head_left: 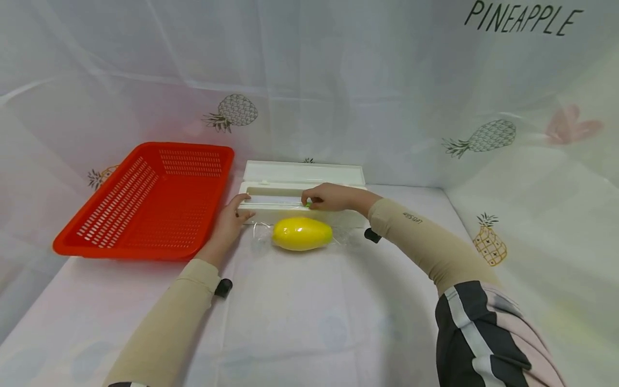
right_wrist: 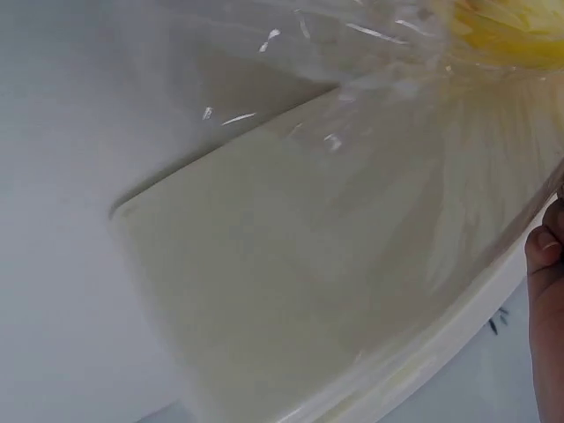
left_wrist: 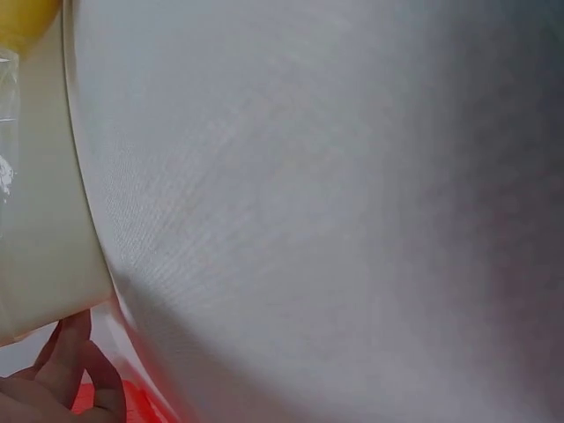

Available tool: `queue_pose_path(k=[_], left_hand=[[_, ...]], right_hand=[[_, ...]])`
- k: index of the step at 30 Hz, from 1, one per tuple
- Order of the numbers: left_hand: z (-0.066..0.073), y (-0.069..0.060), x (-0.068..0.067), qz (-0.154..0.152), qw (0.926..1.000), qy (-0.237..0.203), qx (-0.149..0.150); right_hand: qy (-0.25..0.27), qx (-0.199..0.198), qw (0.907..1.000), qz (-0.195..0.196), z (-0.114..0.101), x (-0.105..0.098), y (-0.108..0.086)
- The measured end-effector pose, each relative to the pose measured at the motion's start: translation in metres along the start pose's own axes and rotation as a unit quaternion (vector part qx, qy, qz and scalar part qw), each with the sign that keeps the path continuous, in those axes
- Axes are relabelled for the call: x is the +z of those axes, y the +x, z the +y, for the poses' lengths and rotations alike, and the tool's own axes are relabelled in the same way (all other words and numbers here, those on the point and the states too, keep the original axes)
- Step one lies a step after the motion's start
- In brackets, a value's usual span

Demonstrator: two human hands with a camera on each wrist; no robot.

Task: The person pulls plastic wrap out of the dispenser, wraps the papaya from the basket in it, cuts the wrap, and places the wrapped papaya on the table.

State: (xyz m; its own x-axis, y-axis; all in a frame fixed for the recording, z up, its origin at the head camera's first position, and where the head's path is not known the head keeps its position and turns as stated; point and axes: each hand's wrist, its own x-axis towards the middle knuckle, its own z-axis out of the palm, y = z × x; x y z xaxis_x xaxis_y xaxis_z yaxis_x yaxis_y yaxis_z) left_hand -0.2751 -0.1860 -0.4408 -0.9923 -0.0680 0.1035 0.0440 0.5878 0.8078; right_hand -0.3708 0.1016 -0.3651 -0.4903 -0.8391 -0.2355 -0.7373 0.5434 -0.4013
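Note:
A white cling film dispenser (head_left: 338, 216), its long lid (head_left: 304, 173) raised at the back, lies across the table by the back wall. My left hand (head_left: 228, 223) holds its left end, the fingers also showing against that end in the left wrist view. At the front rim of the slot, my right hand (head_left: 331, 197) pinches a small green slider (head_left: 309, 205), mostly hidden by the fingers. Just in front of the dispenser sits a smooth yellow oval fruit (head_left: 302, 234) in clear film (right_wrist: 352, 35), which spreads out on both sides of it and reaches the dispenser's front.
A red plastic basket (head_left: 145, 252) with slotted walls stands at the left, close to my left hand. White cloth covers the table (head_left: 300, 312). A white curtain (head_left: 338, 80) printed with pineapples hangs behind and on the right.

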Motion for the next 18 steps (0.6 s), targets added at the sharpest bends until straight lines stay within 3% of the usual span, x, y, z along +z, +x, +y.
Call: queue_pose_path(k=[8, 18], left_hand=[[-0.001, 0.001, -0.006, -0.003, 0.9999, -0.001, -0.010], [-0.003, 0.002, -0.001, -0.001, 0.9998, 0.011, 0.016]], right_hand=[[0.020, 0.033, 0.9990, 0.023, 0.020, 0.000, -0.039], [0.029, 0.055, 0.9975, 0.035, 0.030, 0.004, -0.070]])
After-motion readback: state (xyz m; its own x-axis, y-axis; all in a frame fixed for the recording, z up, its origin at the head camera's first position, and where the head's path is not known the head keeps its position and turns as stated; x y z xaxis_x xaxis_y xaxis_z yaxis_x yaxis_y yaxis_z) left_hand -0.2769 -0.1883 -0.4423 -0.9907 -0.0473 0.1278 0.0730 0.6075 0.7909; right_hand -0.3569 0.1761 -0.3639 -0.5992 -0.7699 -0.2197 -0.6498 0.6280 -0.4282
